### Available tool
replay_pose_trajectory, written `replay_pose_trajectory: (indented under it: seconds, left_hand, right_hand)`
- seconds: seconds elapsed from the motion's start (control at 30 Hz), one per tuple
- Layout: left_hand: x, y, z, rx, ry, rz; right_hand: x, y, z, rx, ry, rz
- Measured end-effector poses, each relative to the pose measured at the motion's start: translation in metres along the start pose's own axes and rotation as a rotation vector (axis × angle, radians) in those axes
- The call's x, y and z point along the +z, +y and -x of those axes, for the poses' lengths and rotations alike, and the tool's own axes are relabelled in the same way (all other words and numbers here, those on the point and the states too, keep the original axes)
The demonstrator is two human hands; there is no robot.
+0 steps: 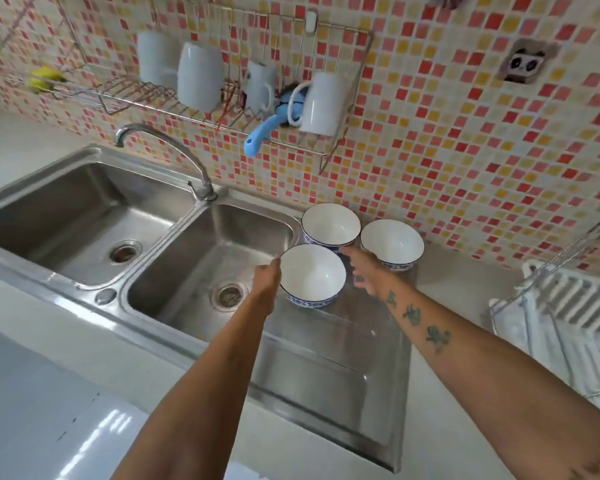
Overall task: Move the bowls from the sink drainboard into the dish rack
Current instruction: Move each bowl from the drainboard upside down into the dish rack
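Observation:
Three white bowls with blue patterned bases stand upright on the steel drainboard (326,368) right of the sink. The nearest bowl (312,273) sits at the front left, a second bowl (330,225) behind it, a third bowl (392,244) to the right. My left hand (266,282) touches the left rim of the nearest bowl. My right hand (364,271) hovers with fingers spread between the nearest bowl and the third one, holding nothing. The white dish rack (568,306) stands at the right edge of the view.
A double steel sink (146,237) with a curved faucet (174,150) lies to the left. A wire wall rack (222,109) above holds white mugs and a blue-handled utensil. The wall behind is mosaic tile. White countertop runs along the front.

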State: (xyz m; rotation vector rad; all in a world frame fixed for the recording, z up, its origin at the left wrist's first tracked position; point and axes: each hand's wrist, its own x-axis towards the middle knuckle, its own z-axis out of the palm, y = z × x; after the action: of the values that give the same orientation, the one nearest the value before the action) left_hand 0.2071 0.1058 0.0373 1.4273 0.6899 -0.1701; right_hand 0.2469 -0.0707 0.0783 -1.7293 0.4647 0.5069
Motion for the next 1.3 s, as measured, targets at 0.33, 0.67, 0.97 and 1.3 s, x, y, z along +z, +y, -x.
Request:
replay_pose_trajectory:
  seconds: [0.33, 0.67, 0.97, 1.3]
  left_hand:
    - [0.016, -0.020, -0.032, -0.034, -0.042, 0.220]
    - [0.026, -0.030, -0.038, -0.050, -0.002, 0.307]
    - [0.031, -0.037, -0.034, -0.023, 0.051, 0.351]
    - [0.057, 0.022, 0.053, 0.120, -0.100, 0.456]
  right_hand:
    - [0.030, 0.036, -0.049, 0.084, -0.012, -0.135]
    - [0.030, 0.038, -0.067, 0.032, 0.022, -0.098]
    - [0.023, 0.042, -0.065, 0.069, -0.021, -0.146]
    - [-0.027, -0.018, 0.005, -0.114, 0.069, -0.288]
